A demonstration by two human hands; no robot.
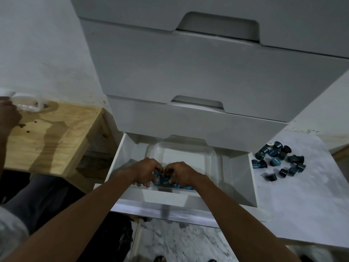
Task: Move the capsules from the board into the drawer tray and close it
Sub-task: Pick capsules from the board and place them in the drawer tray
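The bottom drawer [253,186] of a white cabinet is pulled out, and a clear plastic tray [188,150] lies inside it. Several blue capsules [166,180] sit at the tray's near end. My left hand [145,171] and my right hand [179,173] are both down in the tray, side by side, with fingers curled among those capsules. Whether either hand grips one is hidden by the fingers. To the right, several dark blue capsules [277,161] lie scattered on a white marble board [302,205].
A wooden stool or low table [56,133] stands left of the drawer. Another person's hand [7,114] holds a white object at its far left corner. Two shut drawers [188,72] rise above the open one. Marble floor and feet show below.
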